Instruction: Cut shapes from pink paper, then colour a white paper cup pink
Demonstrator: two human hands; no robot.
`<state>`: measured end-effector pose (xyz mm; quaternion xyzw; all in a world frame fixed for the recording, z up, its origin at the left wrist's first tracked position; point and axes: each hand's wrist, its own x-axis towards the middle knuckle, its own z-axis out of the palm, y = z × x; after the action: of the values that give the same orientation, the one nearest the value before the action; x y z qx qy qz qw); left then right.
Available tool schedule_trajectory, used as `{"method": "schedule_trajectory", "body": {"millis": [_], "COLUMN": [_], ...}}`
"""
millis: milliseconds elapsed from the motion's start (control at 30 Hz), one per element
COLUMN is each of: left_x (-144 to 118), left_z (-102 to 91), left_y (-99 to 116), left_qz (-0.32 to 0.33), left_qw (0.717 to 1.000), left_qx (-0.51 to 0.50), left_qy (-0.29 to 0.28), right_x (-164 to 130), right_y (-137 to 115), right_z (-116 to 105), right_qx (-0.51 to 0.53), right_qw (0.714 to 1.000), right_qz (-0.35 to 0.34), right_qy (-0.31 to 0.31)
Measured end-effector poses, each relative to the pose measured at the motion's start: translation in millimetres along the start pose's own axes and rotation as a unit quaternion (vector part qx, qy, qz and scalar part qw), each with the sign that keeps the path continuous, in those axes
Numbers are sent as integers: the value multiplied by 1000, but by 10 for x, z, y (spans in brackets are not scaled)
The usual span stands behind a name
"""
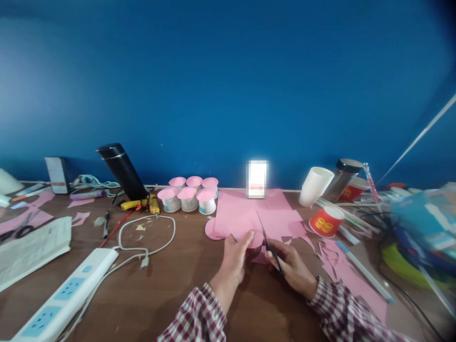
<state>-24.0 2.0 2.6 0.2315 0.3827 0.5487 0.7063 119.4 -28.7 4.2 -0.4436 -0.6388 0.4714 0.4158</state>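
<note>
My left hand [235, 259] pinches the near edge of a pink paper sheet [249, 213] that lies on the brown table [171, 285]. My right hand [290, 266] grips a pair of dark scissors [268, 240], whose blades point up into the paper's near edge, just right of my left thumb. Both sleeves are a red and white check. Pink offcuts [342, 270] lie to the right of my right hand.
Several upturned cups with pink tops [188, 194] stand behind the paper. A black flask [123, 171], yellow glue gun [142, 204], white cable [146, 237] and power strip [67, 289] are left. Red paper cup [326, 221], white cup [315, 185] and straws clutter the right.
</note>
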Motion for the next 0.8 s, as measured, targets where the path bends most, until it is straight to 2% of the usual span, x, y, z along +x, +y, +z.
{"method": "schedule_trajectory", "body": {"millis": [667,800], "left_x": [-1,-12], "left_z": [5,9], "left_y": [3,7], "left_qz": [-12,0], "left_qw": [1000,1000], "left_qx": [-9,-6], "left_qy": [13,-2], "right_x": [13,23], "right_y": [-35,-63], "right_z": [18,25], "right_qx": [30,25], "right_qw": [1000,1000], "right_qz": [7,2], "right_qy": [-2,4]}}
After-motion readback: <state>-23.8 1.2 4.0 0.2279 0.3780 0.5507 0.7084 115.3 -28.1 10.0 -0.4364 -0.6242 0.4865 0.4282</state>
